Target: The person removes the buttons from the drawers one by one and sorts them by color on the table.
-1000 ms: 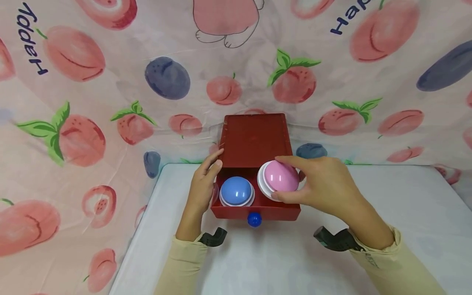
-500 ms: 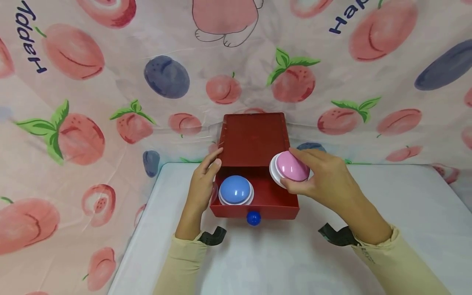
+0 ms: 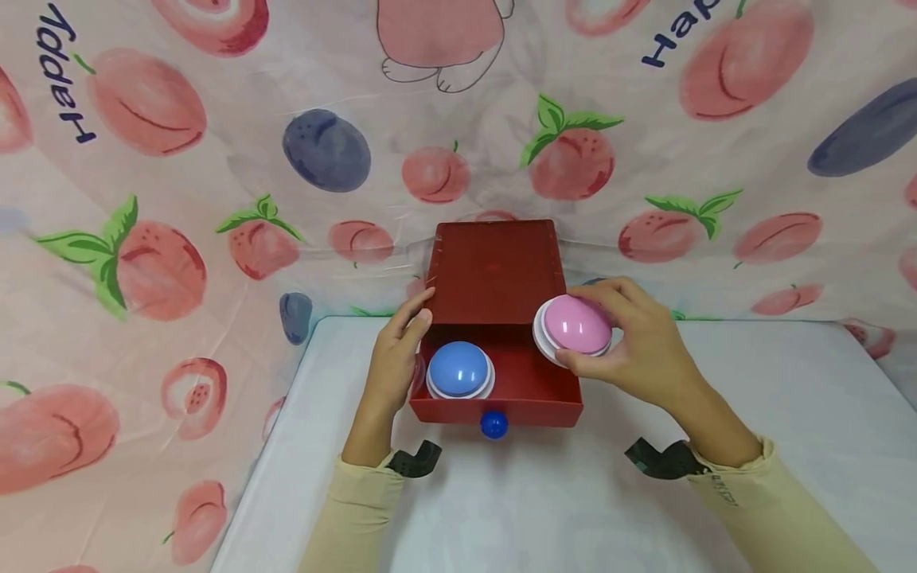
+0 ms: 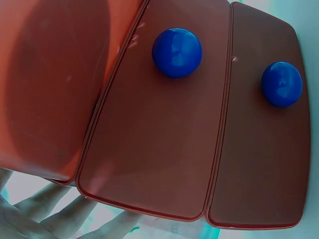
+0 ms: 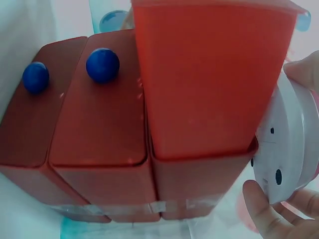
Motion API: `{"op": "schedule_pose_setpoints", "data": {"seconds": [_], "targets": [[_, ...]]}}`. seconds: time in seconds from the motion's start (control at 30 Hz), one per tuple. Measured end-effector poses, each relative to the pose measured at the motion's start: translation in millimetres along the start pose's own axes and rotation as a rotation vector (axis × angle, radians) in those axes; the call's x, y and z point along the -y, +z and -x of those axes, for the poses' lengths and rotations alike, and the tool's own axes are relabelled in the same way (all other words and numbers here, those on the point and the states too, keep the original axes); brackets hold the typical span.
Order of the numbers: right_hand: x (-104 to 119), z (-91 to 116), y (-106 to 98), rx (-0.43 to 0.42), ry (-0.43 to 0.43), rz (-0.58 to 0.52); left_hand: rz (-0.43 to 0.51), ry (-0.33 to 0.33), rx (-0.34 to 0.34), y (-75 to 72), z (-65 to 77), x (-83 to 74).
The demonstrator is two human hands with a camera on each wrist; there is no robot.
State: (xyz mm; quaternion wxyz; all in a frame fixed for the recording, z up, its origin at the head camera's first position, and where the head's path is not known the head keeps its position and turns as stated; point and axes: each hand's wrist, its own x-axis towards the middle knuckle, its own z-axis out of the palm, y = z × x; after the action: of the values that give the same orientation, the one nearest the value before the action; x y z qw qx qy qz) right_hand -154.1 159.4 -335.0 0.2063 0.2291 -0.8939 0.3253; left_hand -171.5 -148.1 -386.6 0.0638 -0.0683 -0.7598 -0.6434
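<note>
One white table meets a pink fruit-printed cloth backdrop at twelve o'clock, behind a red plastic cabinet whose pulled-out top drawer holds a glossy blue-domed white disc at nine o'clock. The left hand, spread, touches the cabinet's nine-o'clock side; the right hand pinches a glossy pink-domed white disc at the drawer's two o'clock.

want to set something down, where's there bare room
Free: the right part of the open drawer, between the blue button and right wall; white table between the sleeves and right of the right hand. Crowded: the drawer's left part, holding that button, the left hand alongside; and its right edge, where the right hand holds the pink button.
</note>
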Motion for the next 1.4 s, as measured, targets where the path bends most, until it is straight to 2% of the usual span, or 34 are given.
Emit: {"op": "schedule_pose_setpoints", "data": {"seconds": [0.4,0.67,0.9,1.27,1.4], "targets": [[-25.2,8.6,-12.3,-0.101,0.044,0.011,-0.001,0.002,-0.004,0.7,0.7,-0.8],[-46.6,13.7,-10.1,-0.095,0.116,0.059,0.003,0.001,-0.007,0.5,1.6,-0.5],[-70.6,20.6,8.3,-0.055,0.179,0.047,-0.003,0.0,-0.005,1.0,0.9,-1.9],[-119.2,42.1,42.5,0.053,0.338,0.026,-0.018,-0.002,-0.007,2.3,0.9,-2.3],[-131.9,50.0,52.2,0.088,0.363,0.014,-0.019,0.0,-0.007,2.2,1.9,-2.4]]}}
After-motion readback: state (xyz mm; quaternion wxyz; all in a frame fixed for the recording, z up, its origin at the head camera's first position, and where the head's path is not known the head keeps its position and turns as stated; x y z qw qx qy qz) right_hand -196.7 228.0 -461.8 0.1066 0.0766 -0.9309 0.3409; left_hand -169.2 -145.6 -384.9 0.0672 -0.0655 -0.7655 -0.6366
